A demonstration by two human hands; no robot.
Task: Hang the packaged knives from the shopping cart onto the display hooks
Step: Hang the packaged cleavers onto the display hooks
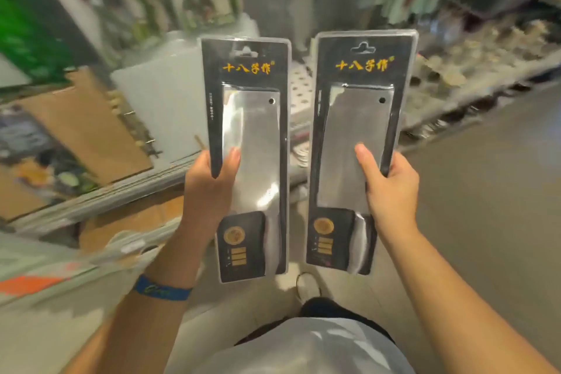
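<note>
Left of your left hand (209, 188) the shelving is smeared by blur. Only a flat brown cardboard sheet (91, 130) and a pale, smooth panel (164, 106) beside it can be made out.

Your left hand grips the left packaged knife (249, 136) by its left edge, low on the card. The thumb lies across the front and the fingers are hidden behind. A blue wristband (162, 290) circles that wrist. The pack stands upright above the hand. It is a glossy clear blister over a black card with yellow characters, holding a broad rectangular steel cleaver, blade up. The cleaver's lower end is partly covered by a black label.

Between your hands, behind the packs, a strip of white pegboard (299, 91) shows. Below them is one pale shoe (308, 285), half covered by your clothing.

Your right hand (391, 191) holds the right packaged knife (358, 118) in mirror fashion: by its right edge, thumb on the front, fingers out of sight behind. Right of that hand the shelf goods are too blurred to name, and below them lies smooth beige floor (491, 206).

You have two packs, one per hand, just beside each other and not touching. Each has one hang slot at the top, one hole in the blade's corner, one round gold seal and three gold bars.
</note>
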